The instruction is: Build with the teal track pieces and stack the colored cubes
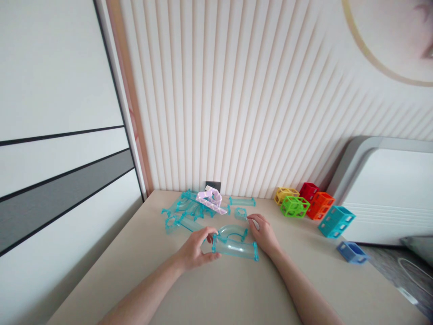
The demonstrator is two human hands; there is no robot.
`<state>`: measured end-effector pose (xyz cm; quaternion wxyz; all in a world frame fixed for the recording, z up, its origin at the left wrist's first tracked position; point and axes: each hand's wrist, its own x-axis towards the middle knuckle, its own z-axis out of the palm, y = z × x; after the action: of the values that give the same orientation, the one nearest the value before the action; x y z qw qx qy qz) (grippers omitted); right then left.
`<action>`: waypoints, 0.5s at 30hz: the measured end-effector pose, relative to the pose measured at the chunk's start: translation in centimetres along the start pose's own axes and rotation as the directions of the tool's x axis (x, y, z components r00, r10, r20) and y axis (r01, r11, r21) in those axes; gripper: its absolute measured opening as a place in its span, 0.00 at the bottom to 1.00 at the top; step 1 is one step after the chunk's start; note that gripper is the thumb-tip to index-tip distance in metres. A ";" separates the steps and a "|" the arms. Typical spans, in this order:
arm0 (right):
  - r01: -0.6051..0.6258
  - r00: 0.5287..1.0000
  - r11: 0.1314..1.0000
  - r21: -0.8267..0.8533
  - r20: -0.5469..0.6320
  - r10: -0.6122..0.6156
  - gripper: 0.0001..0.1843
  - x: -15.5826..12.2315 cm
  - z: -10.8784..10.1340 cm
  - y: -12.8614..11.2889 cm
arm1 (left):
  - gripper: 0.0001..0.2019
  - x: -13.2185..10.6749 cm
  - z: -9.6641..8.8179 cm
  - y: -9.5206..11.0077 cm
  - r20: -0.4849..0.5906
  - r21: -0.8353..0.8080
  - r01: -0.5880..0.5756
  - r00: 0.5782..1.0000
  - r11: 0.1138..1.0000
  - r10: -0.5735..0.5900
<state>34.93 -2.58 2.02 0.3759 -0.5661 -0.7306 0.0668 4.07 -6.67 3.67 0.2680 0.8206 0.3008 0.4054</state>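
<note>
A clear teal straight tube lies across the beige table between my hands, with a curved teal tube just behind it. My left hand pinches the straight tube's left end with thumb and fingers. My right hand rests closed at the tube's right end, touching the curved piece; what its fingers grip is hidden. A small teal connector lies just beyond my right hand.
A heap of teal tube pieces with a pale pink folded snake toy sits at the back. Open cube frames stand back right: yellow, green, red, orange, teal, blue. Ribbed wall behind.
</note>
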 end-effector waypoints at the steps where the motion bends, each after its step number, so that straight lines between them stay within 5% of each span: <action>1: 0.011 1.000 1.000 0.009 0.009 -0.011 0.15 0.0 0.1 -0.3 | 0.23 0.0 0.0 0.1 0.037 0.017 -0.025 0.999 1.000 0.025; 10: 0.041 0.998 0.998 0.056 0.038 -0.043 0.15 -0.1 0.1 -0.4 | 0.17 0.0 0.1 0.5 0.171 0.055 -0.004 0.985 0.998 -0.006; 15: 0.044 0.996 0.997 0.069 0.068 -0.049 0.16 -0.2 0.0 -1.0 | 0.17 0.2 0.0 0.5 0.239 0.246 -0.038 0.971 0.969 -0.023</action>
<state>34.13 -3.09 2.44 0.3704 -0.5333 -0.7536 0.1022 4.30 -6.87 4.11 0.1960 0.8918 0.3115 0.2632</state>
